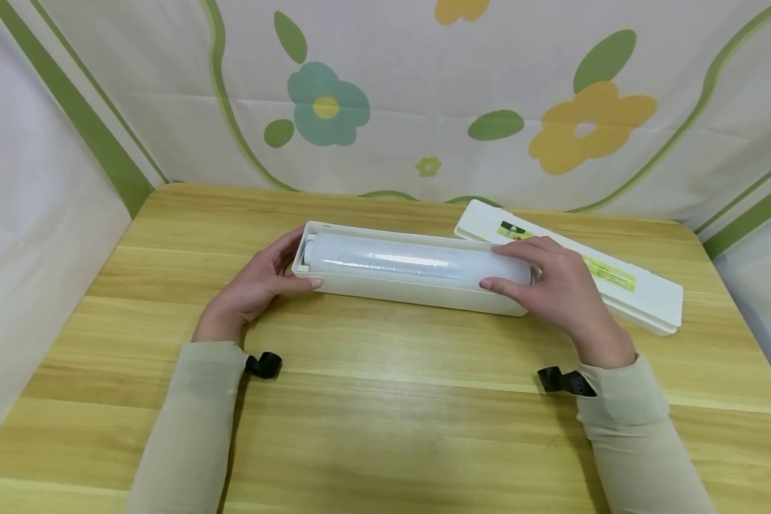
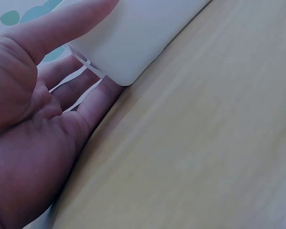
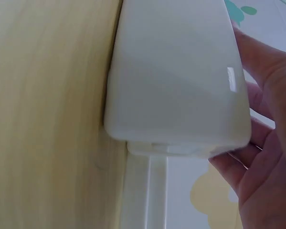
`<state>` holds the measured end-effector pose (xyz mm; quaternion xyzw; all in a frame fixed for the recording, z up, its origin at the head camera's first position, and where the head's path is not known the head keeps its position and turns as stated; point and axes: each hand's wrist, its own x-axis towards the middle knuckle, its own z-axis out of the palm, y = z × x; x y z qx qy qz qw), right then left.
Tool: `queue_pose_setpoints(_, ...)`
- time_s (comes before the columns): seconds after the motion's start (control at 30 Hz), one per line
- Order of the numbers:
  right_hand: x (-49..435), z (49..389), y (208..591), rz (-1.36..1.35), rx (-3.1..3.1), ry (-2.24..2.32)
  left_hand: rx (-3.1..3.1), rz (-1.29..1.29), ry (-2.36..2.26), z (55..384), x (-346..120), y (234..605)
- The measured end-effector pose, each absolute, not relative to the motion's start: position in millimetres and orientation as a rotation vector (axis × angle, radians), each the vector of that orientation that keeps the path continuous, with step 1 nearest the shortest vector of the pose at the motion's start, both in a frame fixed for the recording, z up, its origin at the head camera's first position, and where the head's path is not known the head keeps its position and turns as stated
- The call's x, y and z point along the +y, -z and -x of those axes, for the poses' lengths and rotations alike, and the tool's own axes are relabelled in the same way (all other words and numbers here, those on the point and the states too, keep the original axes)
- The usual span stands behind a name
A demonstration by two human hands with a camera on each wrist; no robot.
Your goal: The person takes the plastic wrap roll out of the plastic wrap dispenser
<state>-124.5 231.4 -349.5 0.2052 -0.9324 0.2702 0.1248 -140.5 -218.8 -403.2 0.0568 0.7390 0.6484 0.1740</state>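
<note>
A long cream-white plastic box [image 1: 417, 296] stands lidless on the wooden table. Inside it lies a shiny roll of cling film [image 1: 398, 257], filling most of its length. My left hand [image 1: 250, 285] grips the box's left end, thumb along the front wall and fingers behind the end; the left wrist view shows those fingers [image 2: 102, 102] at the box's lower corner. At the other end my right hand [image 1: 562, 289] reaches over the rim, thumb and forefinger on either side of the roll. The right wrist view has the box wall [image 3: 176, 71] hiding the roll.
Behind and to the right lies the white box lid [image 1: 658, 296] with a green and yellow label, set at a slant and partly covered by my right hand. A flowered curtain [image 1: 392, 164] hangs along the table's [image 1: 385, 428] back edge.
</note>
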Motion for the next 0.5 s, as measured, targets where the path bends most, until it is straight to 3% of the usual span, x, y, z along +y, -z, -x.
queue_pose_setpoints(0.5, 225.4, 129.5, 338.3, -0.539, -2.954, -0.687, 2.110, -0.161, -1.825, 140.0, -218.5, 402.6)
